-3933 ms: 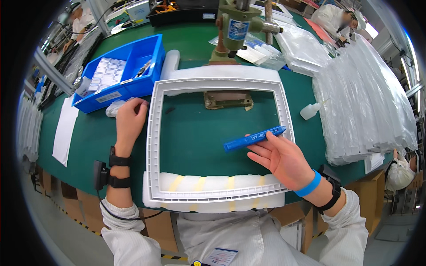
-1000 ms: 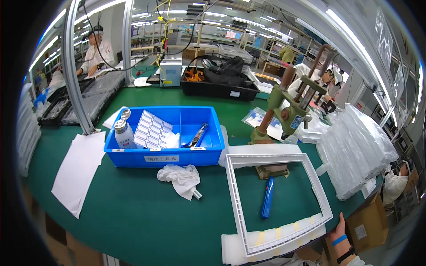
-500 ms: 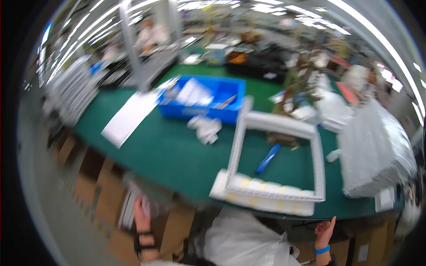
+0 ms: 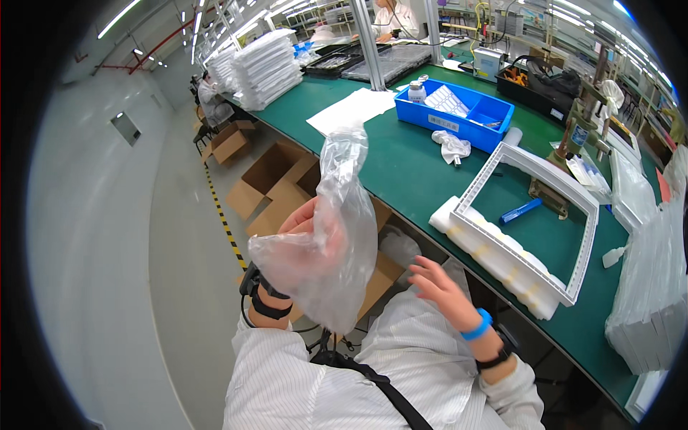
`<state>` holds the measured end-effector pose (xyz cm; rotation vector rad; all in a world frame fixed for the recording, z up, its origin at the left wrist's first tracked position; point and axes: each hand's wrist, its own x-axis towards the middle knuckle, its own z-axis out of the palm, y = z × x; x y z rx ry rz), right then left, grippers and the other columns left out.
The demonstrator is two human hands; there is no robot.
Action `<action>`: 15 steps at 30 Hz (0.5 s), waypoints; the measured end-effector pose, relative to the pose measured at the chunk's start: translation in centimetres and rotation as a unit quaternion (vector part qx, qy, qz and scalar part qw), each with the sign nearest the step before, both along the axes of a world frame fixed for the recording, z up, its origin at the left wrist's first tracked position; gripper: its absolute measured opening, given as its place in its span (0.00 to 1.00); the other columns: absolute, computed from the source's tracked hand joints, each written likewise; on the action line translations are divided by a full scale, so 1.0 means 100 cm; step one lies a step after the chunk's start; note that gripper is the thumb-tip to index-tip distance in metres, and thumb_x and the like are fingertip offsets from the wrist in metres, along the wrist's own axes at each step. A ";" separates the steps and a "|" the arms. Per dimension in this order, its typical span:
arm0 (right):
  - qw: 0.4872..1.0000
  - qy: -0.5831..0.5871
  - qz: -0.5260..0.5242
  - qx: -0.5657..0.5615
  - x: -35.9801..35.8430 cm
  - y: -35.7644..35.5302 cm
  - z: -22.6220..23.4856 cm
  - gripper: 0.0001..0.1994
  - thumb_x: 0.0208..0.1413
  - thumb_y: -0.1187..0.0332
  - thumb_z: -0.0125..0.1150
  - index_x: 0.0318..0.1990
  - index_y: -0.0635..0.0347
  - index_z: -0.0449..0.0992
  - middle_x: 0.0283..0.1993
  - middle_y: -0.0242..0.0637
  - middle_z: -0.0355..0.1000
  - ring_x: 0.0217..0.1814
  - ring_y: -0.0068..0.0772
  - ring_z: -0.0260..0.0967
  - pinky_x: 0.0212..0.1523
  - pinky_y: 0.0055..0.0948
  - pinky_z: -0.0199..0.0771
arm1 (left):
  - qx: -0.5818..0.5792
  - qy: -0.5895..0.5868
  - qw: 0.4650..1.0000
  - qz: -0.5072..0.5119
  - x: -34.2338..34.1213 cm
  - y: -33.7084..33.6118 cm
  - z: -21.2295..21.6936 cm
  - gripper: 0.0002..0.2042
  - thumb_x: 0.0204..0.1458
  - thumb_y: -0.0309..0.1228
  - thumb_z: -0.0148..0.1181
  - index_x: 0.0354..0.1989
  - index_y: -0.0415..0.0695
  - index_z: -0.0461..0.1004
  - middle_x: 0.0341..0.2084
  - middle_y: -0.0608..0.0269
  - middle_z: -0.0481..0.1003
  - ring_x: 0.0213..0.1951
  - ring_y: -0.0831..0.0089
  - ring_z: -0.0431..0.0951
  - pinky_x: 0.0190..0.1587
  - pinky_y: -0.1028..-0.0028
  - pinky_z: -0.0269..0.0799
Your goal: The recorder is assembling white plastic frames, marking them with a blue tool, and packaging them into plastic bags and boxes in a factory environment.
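A crumpled clear plastic bag (image 4: 346,215) hangs from my left hand (image 4: 309,233), whose fingers show partly through the film. The bag rises above the hand and drapes down over its wrist side. My right hand (image 4: 438,285) is raised in front of my lap, open and empty, with its fingers apart. It is to the right of the bag and does not touch it. On the green table (image 4: 390,168), beyond that hand, a white rectangular frame (image 4: 531,247) rests with its near side on a white foam pad (image 4: 494,266).
A blue tool (image 4: 520,211) lies inside the frame. Behind are a blue bin (image 4: 459,125), crumpled white paper (image 4: 451,146) and a small press (image 4: 580,118). Wrapped pieces (image 4: 648,287) stand at the right. Open cardboard boxes (image 4: 269,179) line the floor; a person (image 4: 396,21) sits across the table.
My view has swung left. My left hand has come up from beside the boxes with the plastic bag in it. My right hand has moved inward from the table's front edge.
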<state>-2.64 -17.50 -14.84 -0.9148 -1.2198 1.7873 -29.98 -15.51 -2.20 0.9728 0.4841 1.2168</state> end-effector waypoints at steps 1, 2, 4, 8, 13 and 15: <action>0.994 0.048 0.037 -0.086 -0.011 0.003 -0.013 0.34 0.65 0.57 0.56 0.72 0.58 0.50 0.68 0.47 0.60 0.65 0.38 0.63 0.63 0.35 0.64 | 0.053 -0.046 0.995 -0.070 0.008 -0.002 0.002 0.15 0.62 0.30 0.56 0.56 0.42 0.70 0.40 0.67 0.78 0.37 0.80 0.79 0.40 0.78 0.78; 0.978 0.097 0.078 -0.168 -0.022 0.006 -0.026 0.37 0.65 0.55 0.55 0.74 0.58 0.44 0.70 0.47 0.57 0.67 0.41 0.61 0.66 0.38 0.61 | 0.076 -0.066 0.988 -0.115 0.017 -0.004 0.007 0.16 0.62 0.33 0.57 0.57 0.43 0.69 0.38 0.68 0.77 0.35 0.82 0.79 0.39 0.79 0.78; 0.934 0.223 0.173 -0.217 -0.049 0.002 -0.035 0.35 0.65 0.58 0.56 0.72 0.58 0.46 0.64 0.43 0.64 0.65 0.37 0.64 0.65 0.41 0.63 | 0.151 -0.104 0.957 -0.226 0.006 0.019 -0.004 0.21 0.60 0.35 0.57 0.60 0.42 0.65 0.40 0.59 0.77 0.33 0.73 0.79 0.35 0.76 0.76; 0.945 0.279 0.099 -0.137 -0.011 -0.004 -0.029 0.19 0.62 0.66 0.58 0.59 0.61 0.67 0.46 0.34 0.71 0.53 0.31 0.71 0.60 0.38 0.70 | 0.217 -0.176 0.916 -0.289 0.008 0.040 -0.006 0.23 0.59 0.37 0.56 0.61 0.42 0.64 0.40 0.53 0.76 0.31 0.66 0.78 0.32 0.73 0.75; 0.970 0.241 0.003 -0.025 0.046 -0.017 0.006 0.12 0.63 0.68 0.56 0.51 0.62 0.72 0.37 0.32 0.71 0.43 0.28 0.73 0.52 0.33 0.74 | 0.200 -0.189 0.961 -0.032 0.015 0.036 -0.004 0.18 0.60 0.36 0.55 0.56 0.43 0.67 0.36 0.61 0.76 0.31 0.70 0.78 0.33 0.73 0.76; 0.994 0.101 0.014 -0.033 0.027 -0.017 0.005 0.17 0.66 0.61 0.52 0.56 0.61 0.70 0.45 0.37 0.75 0.48 0.30 0.74 0.53 0.33 0.74 | 0.185 -0.172 0.966 0.064 0.026 0.031 -0.003 0.16 0.60 0.36 0.55 0.54 0.43 0.69 0.34 0.64 0.76 0.32 0.71 0.78 0.34 0.74 0.76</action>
